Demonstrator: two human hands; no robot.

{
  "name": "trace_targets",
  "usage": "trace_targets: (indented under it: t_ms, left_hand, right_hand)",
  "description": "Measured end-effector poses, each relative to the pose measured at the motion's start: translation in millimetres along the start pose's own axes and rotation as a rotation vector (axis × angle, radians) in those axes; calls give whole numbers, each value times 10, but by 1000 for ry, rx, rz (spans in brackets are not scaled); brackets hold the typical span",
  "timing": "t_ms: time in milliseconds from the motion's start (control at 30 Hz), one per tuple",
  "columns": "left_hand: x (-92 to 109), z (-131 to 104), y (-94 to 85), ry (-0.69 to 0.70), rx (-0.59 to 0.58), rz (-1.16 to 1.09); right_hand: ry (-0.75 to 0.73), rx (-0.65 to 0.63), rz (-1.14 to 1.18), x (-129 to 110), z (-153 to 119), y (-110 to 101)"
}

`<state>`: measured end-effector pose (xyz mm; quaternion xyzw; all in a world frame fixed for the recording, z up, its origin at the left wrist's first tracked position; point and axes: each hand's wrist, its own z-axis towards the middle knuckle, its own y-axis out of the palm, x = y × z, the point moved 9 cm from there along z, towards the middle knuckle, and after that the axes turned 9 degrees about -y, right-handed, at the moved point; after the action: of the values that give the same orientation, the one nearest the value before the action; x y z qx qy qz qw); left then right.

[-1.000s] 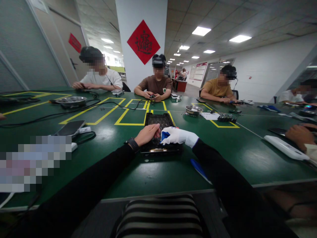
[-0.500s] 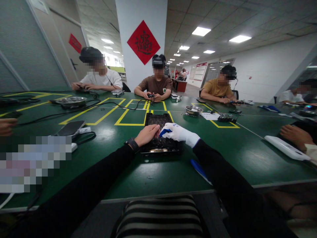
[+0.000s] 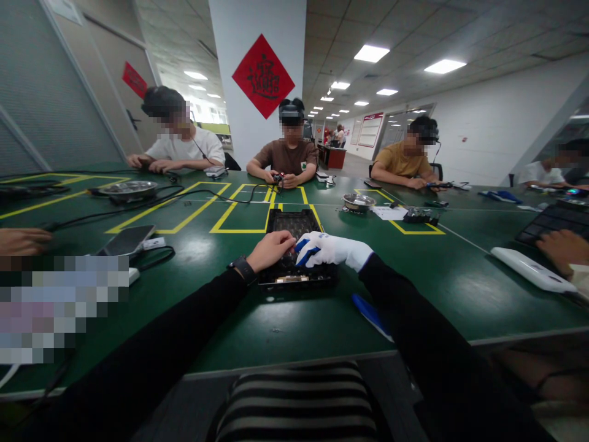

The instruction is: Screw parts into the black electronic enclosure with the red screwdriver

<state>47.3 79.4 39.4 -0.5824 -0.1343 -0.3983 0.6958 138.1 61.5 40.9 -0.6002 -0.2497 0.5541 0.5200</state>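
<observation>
A black tray-like case [image 3: 294, 224] lies on the green table in front of me, with a pale, shiny strip [image 3: 291, 279] at its near edge. Over its left side is my bare left hand [image 3: 270, 250], fingers together and bent toward the middle; what they hold, if anything, is too small to name. My right hand [image 3: 329, 250], in a white glove with blue fingertips, reaches into the case from the right with its fingers curled down. Its fingertips are near those of my left hand, and whatever lies between them cannot be made out.
A blue item [image 3: 372, 316] lies beside my right forearm. Metal bowls [image 3: 359, 201], a dark phone-like slab [image 3: 126, 240], cables and a white device [image 3: 529, 268] are on the table [image 3: 230, 331]. Several people sit around it; a person's hand [image 3: 564, 248] is at the right.
My gloved fingers have spread slightly and shifted within the case. My left hand has barely moved. At the right edge, a dark panel now shows by a person's hand.
</observation>
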Motion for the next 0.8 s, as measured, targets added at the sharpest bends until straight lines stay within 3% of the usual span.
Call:
trace_targets:
  t_ms: [367,667,800]
  left_hand:
    - [-24,16,33,-17,-29,-53]
    - [2,1,16,-32,-30,-51]
    - [13,-4,16,-16,-29,-48]
  right_hand:
    - [37,-58,133,-110,70,74]
    - [90,-68,189,117,50,192]
    - [32,-81,214,89,64,233]
